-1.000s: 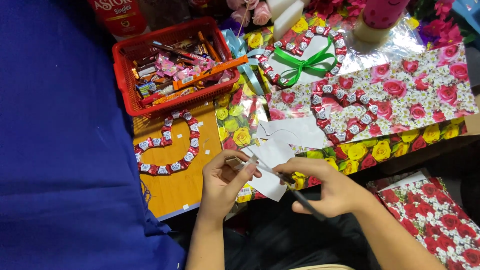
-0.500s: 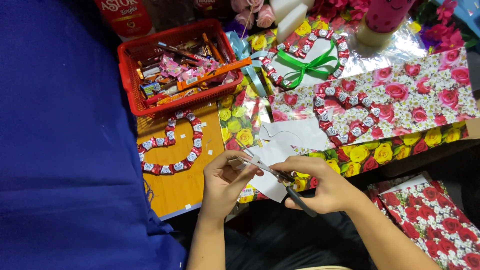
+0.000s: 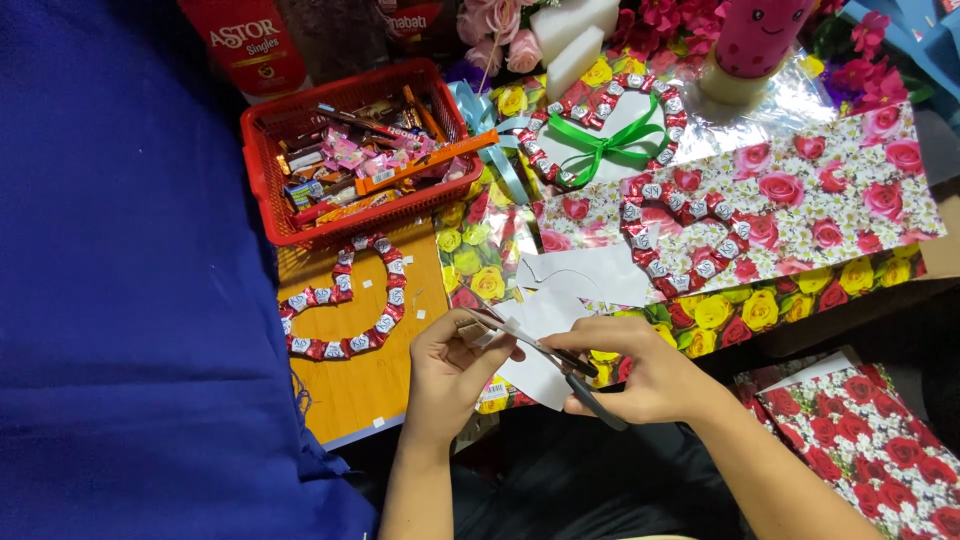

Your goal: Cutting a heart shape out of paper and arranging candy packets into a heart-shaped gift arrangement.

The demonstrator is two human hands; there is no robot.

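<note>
Right hand [image 3: 640,380] grips scissors [image 3: 545,355] by dark handles, blades parted, tips pointing left into white paper piece [image 3: 540,345]. Left hand [image 3: 455,365] pinches paper's left edge, holding it taut above lap, just off tabletop [image 3: 370,385] edge, so blades bite cleanly. Both forearms rise from below, wrists angled inward, hands nearly touching. Nearby on tabletop: 1 heart-shaped garland [image 3: 340,300], red basket [image 3: 262,180] of sweets, floral wrapping sheets [image 3: 850,215].
</note>
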